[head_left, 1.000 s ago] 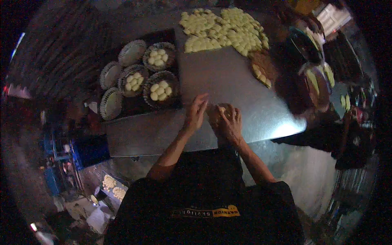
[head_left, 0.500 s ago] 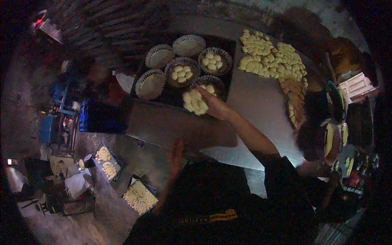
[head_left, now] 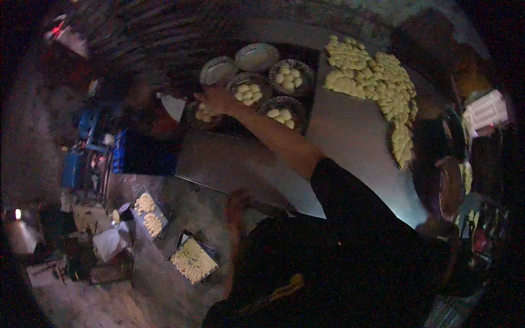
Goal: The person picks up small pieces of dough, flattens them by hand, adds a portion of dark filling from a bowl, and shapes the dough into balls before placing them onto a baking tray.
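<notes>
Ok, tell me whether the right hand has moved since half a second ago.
Yes: judged against the dark tray, the right hand has moved left, from beside the near-right fluted baking tin to the near-left fluted baking tin.

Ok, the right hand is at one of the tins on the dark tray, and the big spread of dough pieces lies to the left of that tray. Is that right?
Not quite: the spread of dough pieces lies to the right of the dark tray, as the head view shows. The right hand is indeed at one of the tins.
</notes>
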`<state>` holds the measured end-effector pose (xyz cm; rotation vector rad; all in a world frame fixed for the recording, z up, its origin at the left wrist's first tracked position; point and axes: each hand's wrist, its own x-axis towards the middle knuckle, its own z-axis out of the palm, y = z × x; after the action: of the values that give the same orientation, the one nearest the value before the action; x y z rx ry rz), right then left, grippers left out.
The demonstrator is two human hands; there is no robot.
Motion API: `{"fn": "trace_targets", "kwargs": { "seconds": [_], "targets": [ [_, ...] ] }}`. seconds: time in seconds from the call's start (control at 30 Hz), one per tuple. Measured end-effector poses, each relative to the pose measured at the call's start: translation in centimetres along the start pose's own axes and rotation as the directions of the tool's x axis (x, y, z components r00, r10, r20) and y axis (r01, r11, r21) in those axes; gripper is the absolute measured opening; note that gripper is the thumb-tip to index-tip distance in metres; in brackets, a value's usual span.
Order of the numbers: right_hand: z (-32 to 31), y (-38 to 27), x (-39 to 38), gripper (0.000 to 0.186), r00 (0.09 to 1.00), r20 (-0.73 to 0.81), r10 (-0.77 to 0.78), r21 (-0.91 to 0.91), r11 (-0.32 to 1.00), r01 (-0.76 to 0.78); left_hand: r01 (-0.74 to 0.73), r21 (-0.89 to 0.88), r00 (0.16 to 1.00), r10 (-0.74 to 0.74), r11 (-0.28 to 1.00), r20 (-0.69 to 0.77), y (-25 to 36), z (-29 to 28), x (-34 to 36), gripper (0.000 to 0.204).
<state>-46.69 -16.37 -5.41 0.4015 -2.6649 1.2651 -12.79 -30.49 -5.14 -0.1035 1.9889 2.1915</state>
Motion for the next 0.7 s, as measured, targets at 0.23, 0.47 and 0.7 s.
{"fn": "trace_targets", "kwargs": {
  "seconds": [0.23, 0.47, 0.7],
  "targets": [
    [-16.9, 2.8, -21.3, 0.032, 0.893, -0.401, 0.202, -0.023, 0.973, -0.230, 0.124, 0.014, 0.983, -0.125, 0.992, 0.135, -3.1, 2.8, 1.8, 0.047],
    [-29.7, 12.2, -48.0, 0.032, 0.401, -0.857, 0.323, -0.162, 0.570, -0.806, 0.072, -0.072, 0.915, -0.037, 0.995, 0.402, -5.2, 7.8, 6.0, 0.043],
    [-31.1, 22.7, -57.2, 0.036, 0.489, -0.805, 0.336, 0.097, 0.887, -0.451, -0.001, 0.129, 0.788, -0.079, 0.992, 0.610, 0.2, 22.8, 2.1, 0.034]
  ]
}}
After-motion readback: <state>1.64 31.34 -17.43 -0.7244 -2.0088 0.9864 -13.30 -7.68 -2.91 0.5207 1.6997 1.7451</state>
